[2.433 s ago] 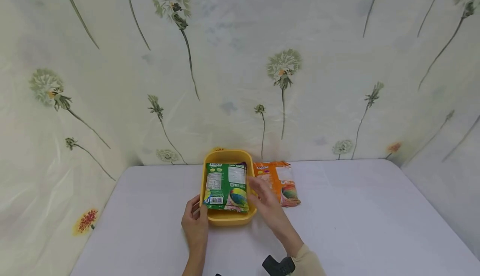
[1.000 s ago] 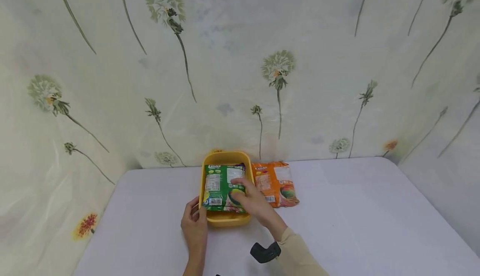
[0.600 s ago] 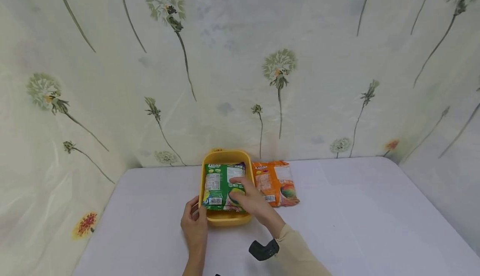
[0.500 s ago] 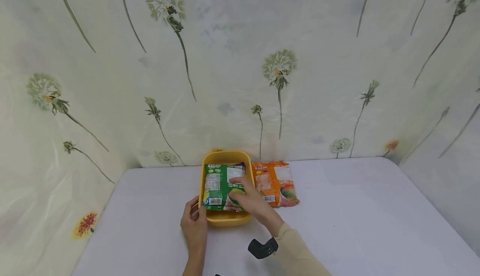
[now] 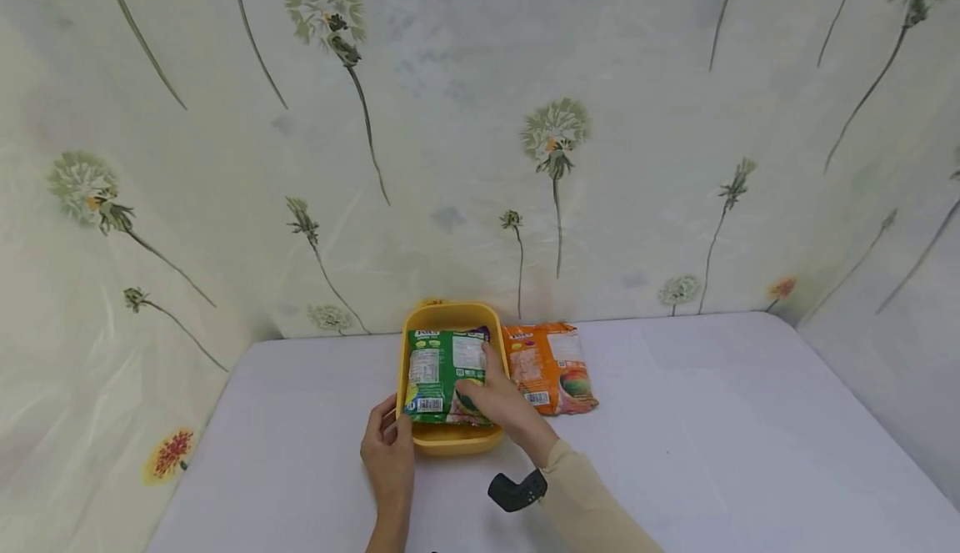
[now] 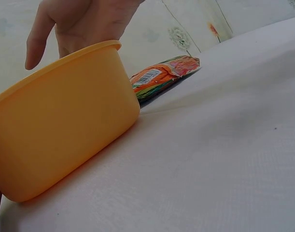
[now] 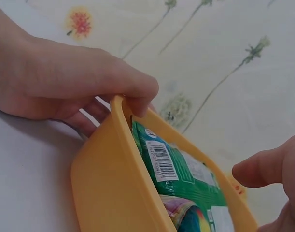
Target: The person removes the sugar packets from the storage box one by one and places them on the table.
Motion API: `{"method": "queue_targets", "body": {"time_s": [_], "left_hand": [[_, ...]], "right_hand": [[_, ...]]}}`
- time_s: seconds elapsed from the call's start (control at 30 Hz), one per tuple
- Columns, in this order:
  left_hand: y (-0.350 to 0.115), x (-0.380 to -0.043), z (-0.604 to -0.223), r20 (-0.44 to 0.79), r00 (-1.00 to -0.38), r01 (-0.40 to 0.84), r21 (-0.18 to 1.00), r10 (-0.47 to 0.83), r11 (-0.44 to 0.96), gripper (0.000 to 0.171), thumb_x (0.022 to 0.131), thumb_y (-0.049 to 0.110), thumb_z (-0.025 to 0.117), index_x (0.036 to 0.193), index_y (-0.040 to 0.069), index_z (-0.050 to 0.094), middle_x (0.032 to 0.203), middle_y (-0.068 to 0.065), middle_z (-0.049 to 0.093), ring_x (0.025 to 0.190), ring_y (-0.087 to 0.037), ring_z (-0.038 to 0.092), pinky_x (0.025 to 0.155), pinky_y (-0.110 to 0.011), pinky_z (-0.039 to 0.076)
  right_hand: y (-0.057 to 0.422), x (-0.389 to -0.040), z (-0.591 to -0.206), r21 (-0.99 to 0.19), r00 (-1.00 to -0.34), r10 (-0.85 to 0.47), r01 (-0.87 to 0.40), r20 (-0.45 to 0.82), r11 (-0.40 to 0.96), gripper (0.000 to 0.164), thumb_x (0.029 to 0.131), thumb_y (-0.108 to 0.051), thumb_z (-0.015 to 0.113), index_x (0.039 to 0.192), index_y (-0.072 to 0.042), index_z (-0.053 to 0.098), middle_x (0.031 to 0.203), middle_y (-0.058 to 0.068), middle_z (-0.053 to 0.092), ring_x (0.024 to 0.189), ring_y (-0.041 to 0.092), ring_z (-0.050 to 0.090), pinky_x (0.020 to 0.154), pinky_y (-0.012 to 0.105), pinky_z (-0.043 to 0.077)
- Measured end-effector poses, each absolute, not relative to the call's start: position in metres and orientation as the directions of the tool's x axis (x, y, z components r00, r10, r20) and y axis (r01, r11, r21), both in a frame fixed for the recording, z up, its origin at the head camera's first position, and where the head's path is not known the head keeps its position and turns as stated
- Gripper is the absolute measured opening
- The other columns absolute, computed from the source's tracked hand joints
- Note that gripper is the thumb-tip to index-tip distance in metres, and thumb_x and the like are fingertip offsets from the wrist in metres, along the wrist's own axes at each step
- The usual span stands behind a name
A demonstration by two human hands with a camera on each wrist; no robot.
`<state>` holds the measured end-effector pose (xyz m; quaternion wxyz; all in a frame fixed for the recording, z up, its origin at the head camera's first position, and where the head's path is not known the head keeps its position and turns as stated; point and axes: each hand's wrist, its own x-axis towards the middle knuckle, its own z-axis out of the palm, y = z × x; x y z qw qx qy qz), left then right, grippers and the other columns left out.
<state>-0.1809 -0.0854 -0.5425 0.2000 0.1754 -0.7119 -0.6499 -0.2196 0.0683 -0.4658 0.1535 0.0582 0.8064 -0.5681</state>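
Observation:
A green printed packet (image 5: 438, 378) lies in a yellow plastic tub (image 5: 453, 448). A purple edge shows at the packet's far right corner; what it belongs to is hidden. My left hand (image 5: 392, 453) grips the tub's near left wall, its thumb over the rim and fingers outside, as the right wrist view shows. Over the tub's right side is my right hand (image 5: 504, 394), thumb and fingers spread above the packet. In the right wrist view its thumb (image 7: 263, 169) stands apart from the packet. Whether its fingertips touch the packet is hidden.
An orange printed packet (image 5: 551, 369) lies flat on the white table (image 5: 697, 436), just right of the tub. Behind the table hangs a flower-patterned sheet (image 5: 450, 161). A black device (image 5: 517, 490) is on the right wrist.
My right hand has come from the tub's right edge to over the green packet. Its forefinger has since shifted towards the packet's far right edge. The left hand keeps its grip.

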Motion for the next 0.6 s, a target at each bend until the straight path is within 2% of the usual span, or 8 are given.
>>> {"method": "queue_targets", "body": {"time_s": [0.23,0.43,0.6], "left_hand": [[-0.0851,-0.1793,-0.5414,0.065,-0.858,0.017,0.995,-0.510,0.098,0.032,0.088,0.009,0.054,0.118,0.014,0.062,0.117,-0.007,0.065,0.101,-0.018,0.061,0.075,-0.009,0.048],[-0.0851,-0.1778,-0.5403,0.053,-0.862,0.014,0.997,-0.504,0.080,0.032,0.088,0.009,0.054,0.118,0.014,0.062,0.118,-0.008,0.064,0.101,-0.019,0.061,0.074,-0.009,0.049],[-0.0841,-0.1775,-0.5387,0.052,-0.865,0.018,0.997,-0.499,0.072,0.032,0.088,0.011,0.054,0.120,0.014,0.061,0.120,-0.008,0.063,0.103,-0.020,0.061,0.074,-0.008,0.048]], "right_hand": [[0.0655,-0.2246,-0.4688,-0.897,-0.941,-0.067,0.294,-0.333,0.330,0.089,0.089,-0.031,0.058,0.152,-0.019,-0.004,0.155,0.018,0.021,0.139,0.042,0.024,0.110,0.064,0.018],[0.0665,-0.2285,-0.4685,-0.925,-0.935,-0.092,0.318,-0.342,0.208,0.088,0.089,-0.024,0.059,0.152,-0.014,0.000,0.155,0.019,0.015,0.140,0.041,0.019,0.112,0.063,0.012],[0.0665,-0.2296,-0.4661,-0.920,-0.926,-0.085,0.348,-0.367,0.183,0.088,0.088,-0.024,0.060,0.152,-0.013,0.001,0.156,0.019,0.014,0.139,0.041,0.019,0.112,0.063,0.011]]}}
